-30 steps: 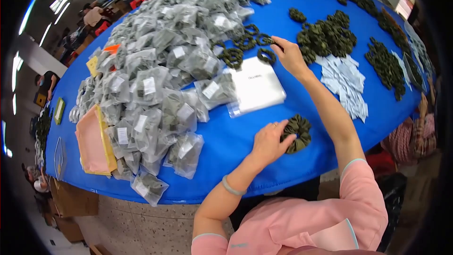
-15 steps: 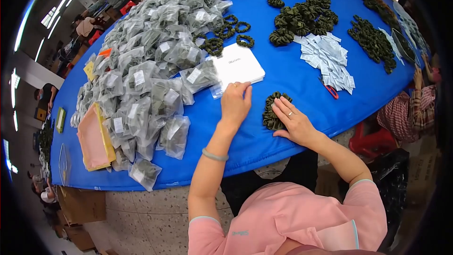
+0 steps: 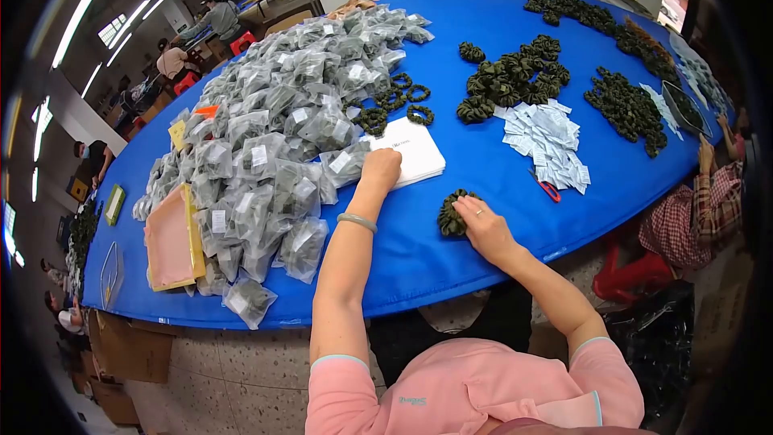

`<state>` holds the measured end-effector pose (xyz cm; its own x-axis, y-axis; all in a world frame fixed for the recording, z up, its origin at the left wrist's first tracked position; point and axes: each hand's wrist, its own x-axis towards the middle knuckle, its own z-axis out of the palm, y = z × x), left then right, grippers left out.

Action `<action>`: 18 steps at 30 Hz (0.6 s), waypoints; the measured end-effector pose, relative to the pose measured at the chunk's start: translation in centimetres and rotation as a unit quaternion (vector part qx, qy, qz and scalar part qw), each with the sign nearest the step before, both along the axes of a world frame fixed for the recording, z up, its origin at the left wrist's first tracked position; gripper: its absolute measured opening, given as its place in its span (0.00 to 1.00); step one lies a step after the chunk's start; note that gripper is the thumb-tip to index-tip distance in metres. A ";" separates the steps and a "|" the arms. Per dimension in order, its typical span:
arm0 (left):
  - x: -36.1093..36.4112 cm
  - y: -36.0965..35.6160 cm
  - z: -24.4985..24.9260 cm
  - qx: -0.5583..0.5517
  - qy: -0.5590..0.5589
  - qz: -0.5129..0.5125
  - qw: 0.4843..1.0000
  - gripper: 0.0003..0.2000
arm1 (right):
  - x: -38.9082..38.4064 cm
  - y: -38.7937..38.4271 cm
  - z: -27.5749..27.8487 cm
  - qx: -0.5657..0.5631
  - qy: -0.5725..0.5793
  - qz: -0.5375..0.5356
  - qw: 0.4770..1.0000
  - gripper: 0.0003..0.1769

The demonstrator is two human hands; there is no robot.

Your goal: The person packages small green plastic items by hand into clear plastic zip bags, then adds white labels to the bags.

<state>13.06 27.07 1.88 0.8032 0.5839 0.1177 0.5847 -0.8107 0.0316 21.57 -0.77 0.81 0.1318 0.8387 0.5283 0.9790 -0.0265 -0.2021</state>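
My left hand (image 3: 382,167) is at the lower left corner of a stack of white printed sheets or bags (image 3: 417,153), its fingers curled in; what they hold, if anything, is hidden. My right hand (image 3: 485,229) has its fingers wrapped over a dark green scrunchie (image 3: 452,213) on the blue table (image 3: 419,258). Just beyond the stack lie several loose green scrunchies (image 3: 373,119). Left of my left hand is a clear-bagged scrunchie (image 3: 344,164) with a white label.
A big heap of bagged scrunchies (image 3: 266,125) covers the left side, beside a yellow-edged tray (image 3: 193,234). Scrunchie piles (image 3: 515,76), small white packets (image 3: 547,141) and red-handled scissors (image 3: 549,191) lie to the right. A person in a checked sleeve (image 3: 717,205) is at far right.
My left hand has curled and moved slightly lower left at the stack. My right hand's fingers have closed in around the scrunchie. The whole view has shifted.
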 end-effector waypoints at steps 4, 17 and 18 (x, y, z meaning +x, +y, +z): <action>0.4 -4.3 1.2 0.130 -0.151 -0.076 0.977 0.04 | 2.2 -1.3 2.0 0.067 0.386 -0.060 0.918 0.24; -3.2 -16.7 1.5 -0.272 -0.217 -0.067 0.935 0.03 | -0.7 -7.1 0.3 0.081 0.114 0.090 0.986 0.24; -3.3 -16.5 1.8 -0.334 -0.203 -0.027 0.920 0.03 | -0.7 -7.1 -0.1 0.046 0.064 0.111 0.991 0.24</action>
<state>9.71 10.54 3.66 0.8019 0.5958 0.0442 0.3742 -0.5586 0.7402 20.85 -7.87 0.69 0.0206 0.8034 0.5951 0.9247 0.2110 -0.3169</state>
